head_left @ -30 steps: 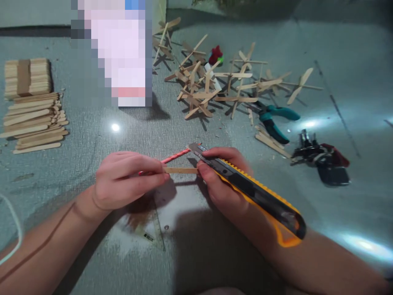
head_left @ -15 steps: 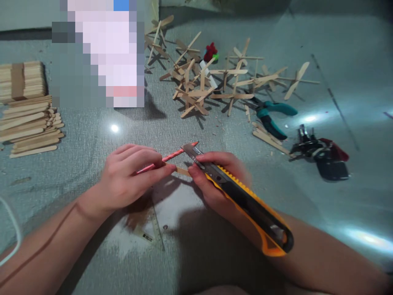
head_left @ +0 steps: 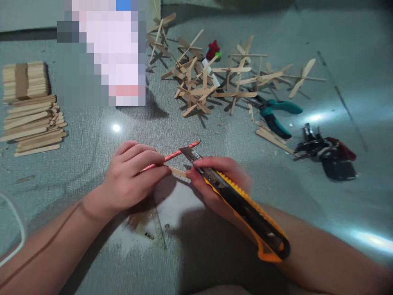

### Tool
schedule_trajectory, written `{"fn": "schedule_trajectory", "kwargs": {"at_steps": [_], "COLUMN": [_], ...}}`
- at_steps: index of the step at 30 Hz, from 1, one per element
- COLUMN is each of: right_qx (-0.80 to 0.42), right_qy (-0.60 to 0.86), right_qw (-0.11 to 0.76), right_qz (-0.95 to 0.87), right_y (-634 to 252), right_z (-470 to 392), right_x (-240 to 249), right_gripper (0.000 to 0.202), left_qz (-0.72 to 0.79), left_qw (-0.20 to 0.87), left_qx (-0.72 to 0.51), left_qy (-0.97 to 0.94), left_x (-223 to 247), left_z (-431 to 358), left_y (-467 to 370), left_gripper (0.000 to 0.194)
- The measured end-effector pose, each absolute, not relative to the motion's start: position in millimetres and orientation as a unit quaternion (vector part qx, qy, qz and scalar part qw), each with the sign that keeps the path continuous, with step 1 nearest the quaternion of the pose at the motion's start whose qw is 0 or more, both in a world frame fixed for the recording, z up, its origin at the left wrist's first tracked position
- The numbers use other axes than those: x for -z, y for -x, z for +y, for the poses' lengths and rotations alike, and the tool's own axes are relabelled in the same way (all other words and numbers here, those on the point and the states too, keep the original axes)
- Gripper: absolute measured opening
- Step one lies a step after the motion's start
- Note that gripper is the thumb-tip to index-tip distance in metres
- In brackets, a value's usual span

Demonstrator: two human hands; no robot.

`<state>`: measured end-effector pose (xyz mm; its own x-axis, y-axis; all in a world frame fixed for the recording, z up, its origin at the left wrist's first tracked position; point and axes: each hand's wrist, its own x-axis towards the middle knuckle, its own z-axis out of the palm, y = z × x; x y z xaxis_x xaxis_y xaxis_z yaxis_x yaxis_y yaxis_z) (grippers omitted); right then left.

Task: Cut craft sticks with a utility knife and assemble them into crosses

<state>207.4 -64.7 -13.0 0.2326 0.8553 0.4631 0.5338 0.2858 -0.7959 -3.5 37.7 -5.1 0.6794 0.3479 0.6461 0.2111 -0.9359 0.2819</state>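
My left hand (head_left: pixel 132 176) is closed, its thumb and fingers pinching one end of a thin craft stick (head_left: pixel 178 171). A red patterned pencil (head_left: pixel 173 155) also runs through its fingers, tip pointing up to the right. In my right hand (head_left: pixel 211 180) is a yellow and black utility knife (head_left: pixel 245 209), blade extended and angled to the upper left. The blade crosses in front of the pencil; whether they touch I cannot tell. My right thumb and fingertips also meet the stick's other end. Below the hands lies a clear set square (head_left: pixel 159 231).
Crossed craft-stick assemblies (head_left: pixel 198 96) spread across the back. Stacked sticks (head_left: pixel 38 127) and a banded bundle (head_left: pixel 33 80) lie left. On the right are teal-handled pliers (head_left: pixel 278 114), loose sticks (head_left: pixel 273 137), keys (head_left: pixel 328 153) and a thin dark rod (head_left: pixel 342 100). A pixelated area hides the upper left.
The knife has moved slightly left and its handle end sits a little lower. Both hands keep their holds. The surrounding scene has shifted slightly right in view.
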Motion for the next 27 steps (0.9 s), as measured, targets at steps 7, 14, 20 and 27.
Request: {"fn": "schedule_trajectory", "kwargs": {"at_steps": [7, 14, 20, 27], "right_qx": [-0.138, -0.130, -0.158, -0.210], "right_qy": [0.544, 0.523, 0.568, 0.566], "right_qw": [0.501, 0.503, 0.492, 0.517], "right_qz": [-0.659, -0.676, -0.641, -0.607], "right_y": [-211, -209, -208, -207], "right_z": [-62, -59, -58, -53], "right_x": [13, 12, 14, 22], "right_gripper": [0.019, 0.018, 0.011, 0.011], "left_qz": [0.151, 0.141, 0.204, 0.275], "left_qw": [0.082, -0.014, 0.010, 0.079], "left_qx": [-0.356, -0.310, -0.329, -0.356], "left_qy": [-0.919, -0.940, -0.922, -0.889], "left_x": [4, -1, 3, 11], "left_z": [34, 31, 36, 42], "left_y": [1, -6, -3, 5], "left_gripper": [0.002, 0.020, 0.017, 0.013]}}
